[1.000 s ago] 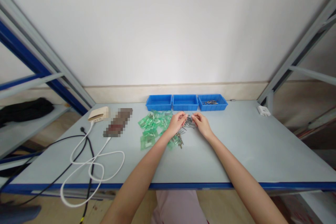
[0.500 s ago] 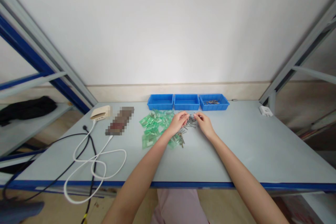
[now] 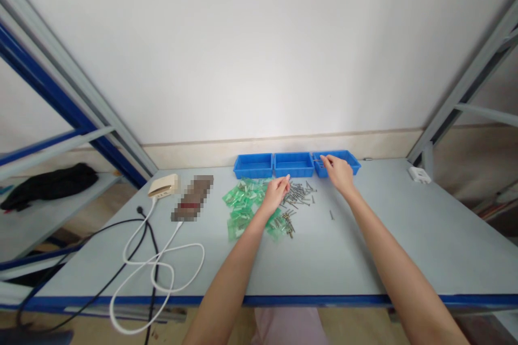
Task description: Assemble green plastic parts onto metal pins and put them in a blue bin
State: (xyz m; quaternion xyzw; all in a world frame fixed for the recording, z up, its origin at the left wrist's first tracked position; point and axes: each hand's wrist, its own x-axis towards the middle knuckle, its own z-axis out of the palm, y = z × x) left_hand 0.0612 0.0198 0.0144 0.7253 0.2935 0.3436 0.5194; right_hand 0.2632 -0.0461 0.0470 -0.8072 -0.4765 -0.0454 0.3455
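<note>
My right hand (image 3: 338,172) is over the front of the right blue bin (image 3: 353,160), its fingers pinched; any item between them is too small to make out. Some screws show inside that bin beside my fingertips. My left hand (image 3: 277,192) is closed above the left side of a pile of loose screws (image 3: 298,194), and what it holds, if anything, is hidden. Green plastic bags (image 3: 243,207) lie to its left, partly under the left wrist. A small group of brassy screws (image 3: 288,223) is beside the bags. One lone screw (image 3: 332,215) rests to the right.
Two more blue bins, the left one (image 3: 254,173) and the middle one (image 3: 293,172), stand against the wall. On the left are a beige box (image 3: 162,186), a blurred flat object (image 3: 193,198) and looped cables (image 3: 174,291). A white adapter (image 3: 419,175) sits far right.
My right hand has moved right and away from me, from the screw pile to the right bin. The left hand stays near the pile. More screws are visible, and the view has shifted slightly.
</note>
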